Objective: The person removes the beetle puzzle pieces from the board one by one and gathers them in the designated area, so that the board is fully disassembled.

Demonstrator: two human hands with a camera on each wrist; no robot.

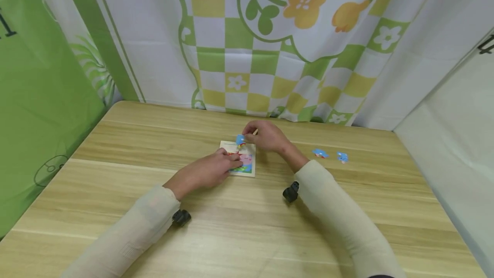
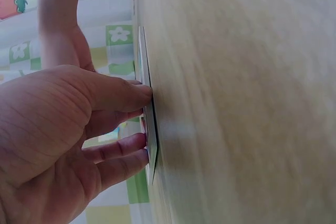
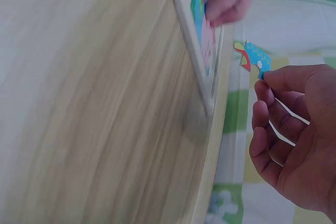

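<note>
1. Pale sleeves (image 1: 127, 231) reach in lowest, one at 8 o'clock from the puzzle board, the other at 4 o'clock; a small black camera (image 1: 181, 217) shows beside the left cuff and a matching device (image 1: 291, 192) by the right.
2. At the dial's centre, the puzzle board (image 1: 227, 145) lies flat on the wooden table (image 1: 239, 231) – pale toward its 12 o'clock edge, with a pink, green and blue picture toward 6 o'clock.
3. From 8 o'clock the left hand (image 1: 210, 168) rests on the board, fingers relaxed and touching its top, thumb at its edge; it steadies rather than clenches.
4. At 2 o'clock the right hand (image 1: 268, 136) grasps a blue piece (image 3: 257, 57) between thumb and forefinger – raised clear of the board, toward its 12 o'clock side.
5. Out at 3 o'clock, well apart from the board, lie two loose pieces (image 1: 320, 153), near each other but not touching.
6. Past 12 o'clock hangs a checked, flowered curtain (image 1: 212, 33).
</note>
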